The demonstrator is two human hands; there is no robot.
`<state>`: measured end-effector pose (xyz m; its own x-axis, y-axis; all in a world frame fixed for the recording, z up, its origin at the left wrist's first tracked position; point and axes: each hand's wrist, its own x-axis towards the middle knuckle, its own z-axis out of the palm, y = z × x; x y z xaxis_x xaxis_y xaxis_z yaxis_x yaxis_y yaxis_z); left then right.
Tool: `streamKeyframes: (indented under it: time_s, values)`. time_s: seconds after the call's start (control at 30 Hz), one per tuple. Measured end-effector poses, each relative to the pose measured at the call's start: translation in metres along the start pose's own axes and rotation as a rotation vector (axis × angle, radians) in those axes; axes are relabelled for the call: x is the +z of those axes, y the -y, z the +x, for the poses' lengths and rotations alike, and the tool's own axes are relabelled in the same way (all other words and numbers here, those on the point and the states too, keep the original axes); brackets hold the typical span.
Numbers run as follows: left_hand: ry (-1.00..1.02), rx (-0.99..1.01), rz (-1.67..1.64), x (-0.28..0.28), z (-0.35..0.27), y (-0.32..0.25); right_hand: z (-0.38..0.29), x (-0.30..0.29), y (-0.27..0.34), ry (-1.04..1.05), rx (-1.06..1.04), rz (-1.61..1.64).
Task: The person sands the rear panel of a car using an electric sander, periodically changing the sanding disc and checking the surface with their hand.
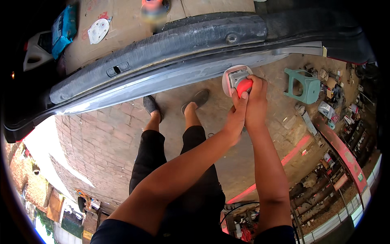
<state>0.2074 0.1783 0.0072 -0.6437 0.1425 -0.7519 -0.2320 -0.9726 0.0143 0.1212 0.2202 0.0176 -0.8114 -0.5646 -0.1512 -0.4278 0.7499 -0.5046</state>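
Note:
Both hands are on a red and grey power sander (242, 82) with a round, pale disc. My right hand (257, 100) wraps the red body from the right. My left hand (237, 117) closes on it from the left, its thumb against the red part. The disc's upper edge lies over the lower rim of a grey-primed car bumper (170, 77); whether it touches cannot be told. Above the bumper runs the black ribbed plastic sill trim (182, 35) of the open vehicle rear. The sander's underside is hidden.
Cardboard (122, 33) lines the cargo area, bearing a perforated sanding disc (98, 30) and a blue packet (64, 30). A green plastic stool (310, 88) stands at right, near cluttered metal racks (344, 155). My feet are on the paved floor (106, 137) below the bumper.

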Motion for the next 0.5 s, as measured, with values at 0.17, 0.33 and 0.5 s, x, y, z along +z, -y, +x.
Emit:
streamKeyframes:
  time_s: [0.17,0.33,0.5]
  values:
    - [0.035,0.145,-0.079,-0.038,-0.037,-0.023,-0.016,0.037,0.047,-0.044,-0.027,-0.002]
    - [0.047,0.161,-0.106,-0.074,-0.068,-0.022,-0.05,0.061,0.069,0.149,0.06,0.046]
    - [0.0,0.164,-0.001,-0.049,-0.065,-0.009,-0.054,0.048,0.036,0.043,-0.043,0.068]
